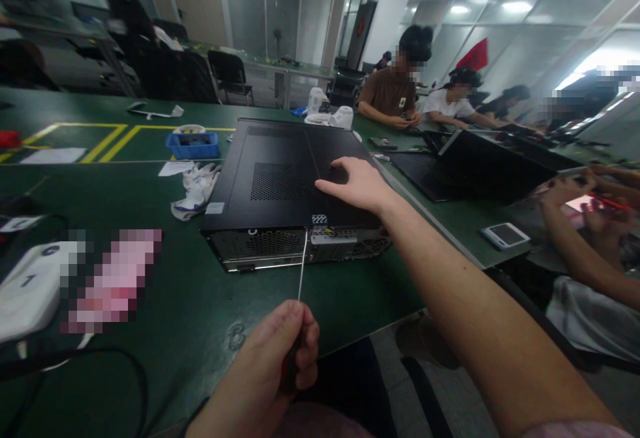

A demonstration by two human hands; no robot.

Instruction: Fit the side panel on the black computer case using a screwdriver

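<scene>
A black computer case (280,151) lies flat on the green table, its rear panel facing me. My left hand (293,345) is closed around the dark handle of a screwdriver (303,265). The long metal shaft points up and away, and its tip meets the top edge of the rear panel near the middle. My right hand (357,185) rests on the top cover, right of the perforated vent, with thumb and fingers spread. Nothing shows in that hand. The screw, if any, at the tip is too small to make out.
Left of the case are white gloves (197,191) and a blue bin (193,146) of small parts. Further left lie a white power bank (37,285) and a pink blurred item (117,285). To the right are a black panel (417,175), a white device (506,235) and several people.
</scene>
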